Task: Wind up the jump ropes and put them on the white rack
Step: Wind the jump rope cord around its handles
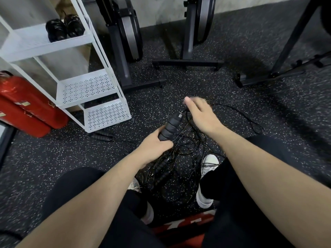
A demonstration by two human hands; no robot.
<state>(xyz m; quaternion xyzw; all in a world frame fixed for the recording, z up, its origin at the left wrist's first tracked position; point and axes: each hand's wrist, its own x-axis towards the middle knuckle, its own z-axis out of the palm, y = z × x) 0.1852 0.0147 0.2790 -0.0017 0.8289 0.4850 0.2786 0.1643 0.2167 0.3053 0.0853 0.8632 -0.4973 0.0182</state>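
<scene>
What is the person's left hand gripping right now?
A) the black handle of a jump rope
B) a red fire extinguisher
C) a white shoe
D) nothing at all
A: the left hand is curled round a black jump rope handle, while the right hand hovers blurred above the tangled ropes on the floor.

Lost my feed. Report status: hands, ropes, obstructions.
Left hand grips a jump rope handle. Right hand blurred above the cord, grip unclear. Ropes tangled on floor between feet. White rack left, path open.
</scene>
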